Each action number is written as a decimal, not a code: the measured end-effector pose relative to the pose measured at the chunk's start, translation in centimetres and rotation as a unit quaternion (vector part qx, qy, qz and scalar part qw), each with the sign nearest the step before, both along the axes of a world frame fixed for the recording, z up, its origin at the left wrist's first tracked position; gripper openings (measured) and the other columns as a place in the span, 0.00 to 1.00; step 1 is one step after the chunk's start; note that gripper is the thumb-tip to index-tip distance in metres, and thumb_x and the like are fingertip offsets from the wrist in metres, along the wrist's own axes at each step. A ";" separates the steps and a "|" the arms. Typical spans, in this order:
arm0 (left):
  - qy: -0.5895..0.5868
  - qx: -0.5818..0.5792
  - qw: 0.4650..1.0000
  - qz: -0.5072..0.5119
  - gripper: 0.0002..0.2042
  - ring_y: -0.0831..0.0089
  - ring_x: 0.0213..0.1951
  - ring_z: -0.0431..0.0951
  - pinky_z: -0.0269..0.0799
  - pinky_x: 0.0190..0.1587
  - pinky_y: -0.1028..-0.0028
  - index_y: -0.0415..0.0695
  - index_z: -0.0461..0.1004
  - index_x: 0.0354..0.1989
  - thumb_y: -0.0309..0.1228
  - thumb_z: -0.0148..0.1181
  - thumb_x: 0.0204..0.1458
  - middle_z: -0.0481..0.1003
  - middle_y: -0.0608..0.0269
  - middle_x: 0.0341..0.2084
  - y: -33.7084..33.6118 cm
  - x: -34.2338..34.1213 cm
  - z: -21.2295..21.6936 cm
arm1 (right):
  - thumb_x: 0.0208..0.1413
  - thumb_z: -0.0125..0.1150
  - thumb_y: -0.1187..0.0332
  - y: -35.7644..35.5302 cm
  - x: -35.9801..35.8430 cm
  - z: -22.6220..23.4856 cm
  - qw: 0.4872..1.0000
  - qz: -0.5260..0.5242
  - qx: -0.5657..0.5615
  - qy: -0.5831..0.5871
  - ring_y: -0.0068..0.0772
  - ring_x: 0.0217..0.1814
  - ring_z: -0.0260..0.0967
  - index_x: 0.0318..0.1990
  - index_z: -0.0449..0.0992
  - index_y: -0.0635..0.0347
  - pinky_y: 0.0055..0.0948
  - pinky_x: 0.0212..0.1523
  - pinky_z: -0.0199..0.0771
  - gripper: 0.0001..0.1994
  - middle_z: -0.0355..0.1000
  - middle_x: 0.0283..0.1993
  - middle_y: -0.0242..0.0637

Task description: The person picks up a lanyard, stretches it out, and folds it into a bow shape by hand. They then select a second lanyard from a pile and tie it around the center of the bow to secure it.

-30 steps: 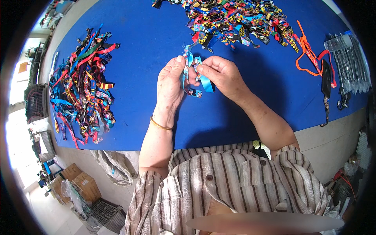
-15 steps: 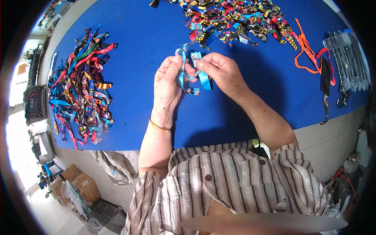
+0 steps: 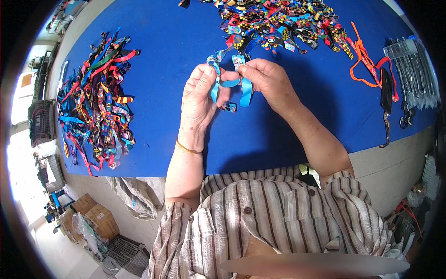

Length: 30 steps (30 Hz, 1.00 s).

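Note:
A light blue printed ribbon (image 3: 246,95) is held up between my two hands, over the far middle of the blue table. My left hand (image 3: 199,93) pinches a twisted, looped part of it between thumb and fingers. Fingertips of my right hand (image 3: 270,83) grip a second stretch, with a short printed end standing above them and a plain blue length hanging below. Between the hands the strip sags in a small curve. A printed piece with dark figures dangles by the left fingers; whether it belongs to the same ribbon is hard to see.
A heap of colourful ribbons (image 3: 100,104) lies on the left of the blue table (image 3: 172,42). Another big multicoloured pile (image 3: 278,23) covers the far side. At right are an orange strap (image 3: 353,72), a black strap (image 3: 385,90) and a stack of clear plastic packets (image 3: 413,69).
My right hand has shifted slightly right, bringing its end of the ribbon along. The stretch between the hands now shows as a curve. My left hand stays nearly in place.

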<state>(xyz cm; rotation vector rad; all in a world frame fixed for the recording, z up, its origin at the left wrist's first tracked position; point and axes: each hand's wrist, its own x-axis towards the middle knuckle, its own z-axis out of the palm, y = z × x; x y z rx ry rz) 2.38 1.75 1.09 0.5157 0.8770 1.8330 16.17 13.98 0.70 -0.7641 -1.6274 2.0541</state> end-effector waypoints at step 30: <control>0.176 -0.090 0.979 -0.056 0.10 0.82 0.25 0.67 0.62 0.26 0.81 0.41 0.65 0.46 0.33 0.53 0.63 0.72 0.66 0.27 -0.5 0.7 -0.4 | 0.58 0.62 0.70 0.8 1.1 0.6 0.973 0.130 0.192 -0.017 0.15 0.27 0.67 0.35 0.76 0.66 0.23 0.28 0.68 0.07 0.75 0.26 0.34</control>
